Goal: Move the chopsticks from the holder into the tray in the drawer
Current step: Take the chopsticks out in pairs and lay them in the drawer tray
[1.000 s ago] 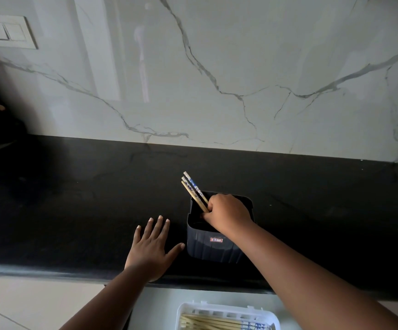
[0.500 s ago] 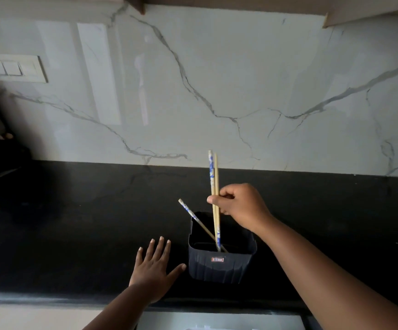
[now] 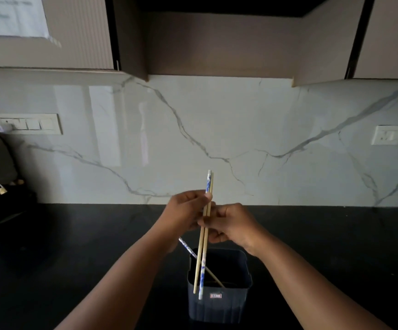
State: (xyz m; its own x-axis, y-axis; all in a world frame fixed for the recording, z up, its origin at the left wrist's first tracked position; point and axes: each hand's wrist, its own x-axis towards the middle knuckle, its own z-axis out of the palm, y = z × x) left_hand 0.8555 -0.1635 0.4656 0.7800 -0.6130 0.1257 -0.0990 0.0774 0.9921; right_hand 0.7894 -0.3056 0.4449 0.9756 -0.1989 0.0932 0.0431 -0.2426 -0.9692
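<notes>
Both our hands meet above the holder: our right hand (image 3: 235,225) curls its fingers round a pair of chopsticks (image 3: 204,234) near their middle, and our left hand (image 3: 185,211) pinches the same pair a little higher, thumb and fingertips closed on the shafts. We hold the pair close to upright, leaning slightly, the two sticks lying side by side and touching along most of their length. One is plain pale wood; the other is white with a blue pattern, which shows at its top end above our fingers and again along its lower part. Their lower tips hang in front of the holder's near wall, out of the holder. Behind them a third chopstick (image 3: 194,254), also white with blue markings at its upper end, leans to the left inside the holder, its top poking out over the left rim and its lower part slanting down to the right. We see the holder (image 3: 219,306) as a dark, squarish plastic tub with ribbed sides and a small label on its front. It stands on a black countertop (image 3: 74,246). Beyond that rises a glossy white marble backsplash (image 3: 240,129) with grey veins, a switch plate (image 3: 30,124) at left and a socket (image 3: 386,135) at right, below brown wall cabinets (image 3: 217,44).
</notes>
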